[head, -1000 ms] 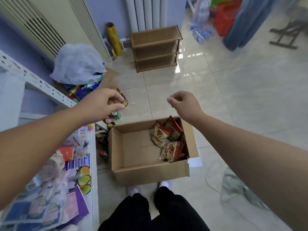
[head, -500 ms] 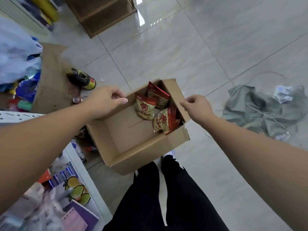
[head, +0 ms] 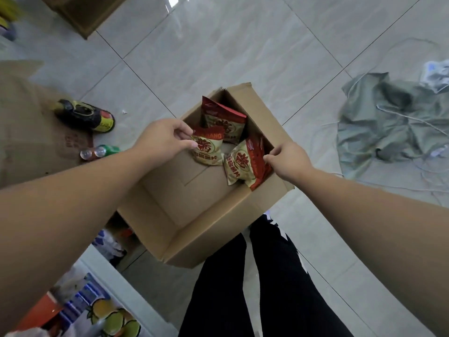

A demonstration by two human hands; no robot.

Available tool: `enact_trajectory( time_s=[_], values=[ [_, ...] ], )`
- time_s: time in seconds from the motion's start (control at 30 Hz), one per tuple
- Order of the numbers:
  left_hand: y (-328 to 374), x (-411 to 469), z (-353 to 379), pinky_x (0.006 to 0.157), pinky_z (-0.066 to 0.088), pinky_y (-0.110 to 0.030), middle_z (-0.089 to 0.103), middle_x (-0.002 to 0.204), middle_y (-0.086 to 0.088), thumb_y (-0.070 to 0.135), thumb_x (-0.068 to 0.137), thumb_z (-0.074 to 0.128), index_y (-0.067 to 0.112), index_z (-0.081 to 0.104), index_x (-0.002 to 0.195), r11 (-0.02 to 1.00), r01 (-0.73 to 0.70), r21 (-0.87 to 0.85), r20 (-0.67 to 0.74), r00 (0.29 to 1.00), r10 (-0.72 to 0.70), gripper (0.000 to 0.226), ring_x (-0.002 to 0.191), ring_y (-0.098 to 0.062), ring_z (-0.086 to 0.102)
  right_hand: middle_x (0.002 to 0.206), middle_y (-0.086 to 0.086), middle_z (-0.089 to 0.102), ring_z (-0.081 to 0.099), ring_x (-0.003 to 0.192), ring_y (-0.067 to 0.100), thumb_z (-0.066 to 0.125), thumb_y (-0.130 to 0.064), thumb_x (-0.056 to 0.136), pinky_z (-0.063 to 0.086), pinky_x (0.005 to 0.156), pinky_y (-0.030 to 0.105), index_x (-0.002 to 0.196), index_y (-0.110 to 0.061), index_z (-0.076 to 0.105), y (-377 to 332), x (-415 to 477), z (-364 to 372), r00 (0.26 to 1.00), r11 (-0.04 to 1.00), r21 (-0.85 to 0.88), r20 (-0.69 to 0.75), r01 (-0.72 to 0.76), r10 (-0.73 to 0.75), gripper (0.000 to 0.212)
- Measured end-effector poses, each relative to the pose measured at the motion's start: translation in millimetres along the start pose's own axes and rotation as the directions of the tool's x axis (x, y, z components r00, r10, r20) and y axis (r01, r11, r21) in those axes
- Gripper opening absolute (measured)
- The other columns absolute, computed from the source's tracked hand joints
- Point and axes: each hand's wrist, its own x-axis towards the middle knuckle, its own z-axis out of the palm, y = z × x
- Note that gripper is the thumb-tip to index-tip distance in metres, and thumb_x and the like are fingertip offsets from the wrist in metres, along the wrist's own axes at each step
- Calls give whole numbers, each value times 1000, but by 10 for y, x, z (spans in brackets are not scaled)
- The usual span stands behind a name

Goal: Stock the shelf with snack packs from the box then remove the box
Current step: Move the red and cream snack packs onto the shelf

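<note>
Floor, left: dark bottle lying on its side; floor, right: crumpled grey cloth, well apart from the box. Open cardboard box stands before the person's legs; three snack packs sit in its far right corner. Left grip pinches the left pack at its top edge; right grip, fingers curled, pinches the right pack at its red edge; third pack leans untouched behind them.

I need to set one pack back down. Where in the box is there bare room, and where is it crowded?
The box bottom is bare on its near-left side, between the near walls and the snack packs. The far-right corner is crowded: three packs, with the left hand and right hand gripping two of them.
</note>
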Motion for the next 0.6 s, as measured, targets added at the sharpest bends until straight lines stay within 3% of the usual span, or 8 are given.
enact_trajectory(
  time_s=[0.1,0.2,0.33,0.4,0.47,0.6],
  values=[
    [-46,276,121,71,45,-19,65,85,15,32,78,84,25,69,102,999,-26,41,8,1000,26,29,77,-2,59,63,14,47,48,62,29,63,-26,92,35,58,33,64,-6,56,58,133,133,1000,999,-45,-14,-13,12,35],
    [-94,484,247,77,44,-22,65,96,12,35,76,85,27,69,108,996,-37,79,-3,999,37,36,80,-1,56,60,10,53,60,66,32,66,-35,92,41,58,32,64,-7,57,106,253,262,1000,996,-85,-1,-20,20,40],
    [-194,715,424,91,49,-31,62,99,13,36,78,83,27,68,119,984,-26,176,14,1000,24,44,93,-11,59,62,7,55,58,65,30,64,-38,94,37,56,30,62,-10,51,193,401,401,1000,987,-161,-2,-19,19,44],
    [-257,816,509,96,51,-37,68,112,10,38,80,81,28,66,124,971,-31,236,31,999,24,47,103,-14,63,63,6,56,59,67,30,63,-37,94,40,60,30,62,-12,51,242,457,468,1000,982,-189,-3,-22,22,42],
    [-315,914,584,98,51,-41,68,125,9,39,80,80,31,64,127,959,-25,284,40,999,14,50,111,-16,64,63,5,54,59,66,29,62,-34,94,40,60,30,62,-14,47,286,501,542,1000,979,-203,-12,-27,25,40],
    [-384,1063,698,99,51,-42,66,130,6,38,83,77,33,62,131,927,6,375,14,1000,-13,50,118,-21,62,69,1,59,61,70,27,58,-35,93,40,60,29,70,-14,53,295,560,611,998,966,-256,-53,-43,31,32]
  ],
)
